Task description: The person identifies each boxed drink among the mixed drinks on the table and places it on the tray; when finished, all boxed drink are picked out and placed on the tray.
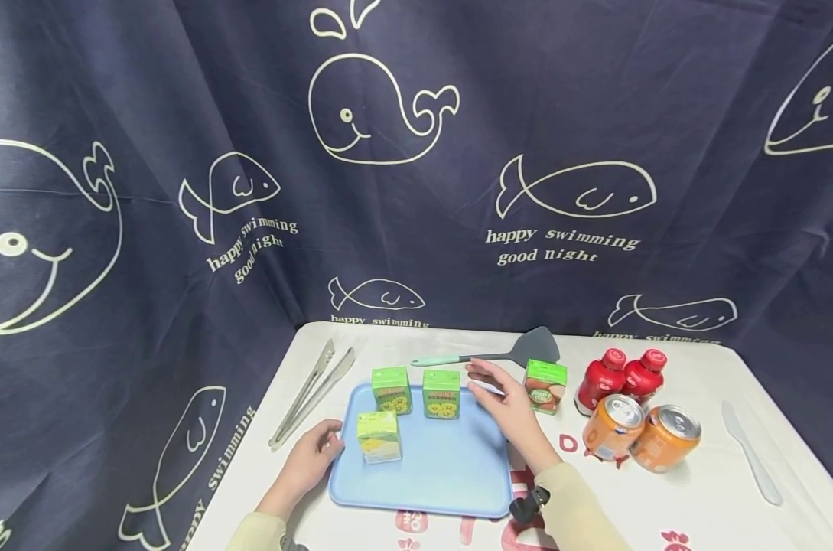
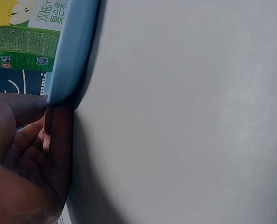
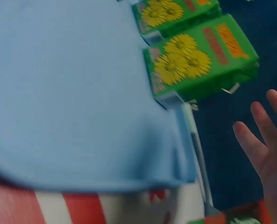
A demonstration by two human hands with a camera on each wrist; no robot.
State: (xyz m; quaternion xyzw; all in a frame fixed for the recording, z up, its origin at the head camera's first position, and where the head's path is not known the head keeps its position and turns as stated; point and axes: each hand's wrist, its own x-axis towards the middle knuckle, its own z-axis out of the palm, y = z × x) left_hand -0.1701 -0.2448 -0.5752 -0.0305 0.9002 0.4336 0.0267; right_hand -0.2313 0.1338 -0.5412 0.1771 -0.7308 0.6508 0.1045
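My left hand (image 1: pixel 309 461) pinches the left rim of a light blue tray (image 1: pixel 450 467). In the left wrist view the thumb lies over the rim and the fingers go beneath it. On the tray stand two green drink cartons with yellow flowers, one at the back left (image 1: pixel 392 392) and one at back centre (image 1: pixel 441 396). A yellow-and-green drink carton (image 1: pixel 379 438) is in front of them. Over the tray's back right corner is my right hand (image 1: pixel 509 409), fingers spread and holding nothing. Just right of it stands another green carton (image 1: pixel 545 386), on the table.
Metal tongs (image 1: pixel 313 394) lie left of the tray. Behind it is a spatula (image 1: pixel 512 353) with a mint handle. To the right are two red bottles (image 1: pixel 602 383), two orange cans (image 1: pixel 666 438) and a pale knife (image 1: pixel 751 453). A dark curtain (image 1: pixel 457 252) hangs behind the table.
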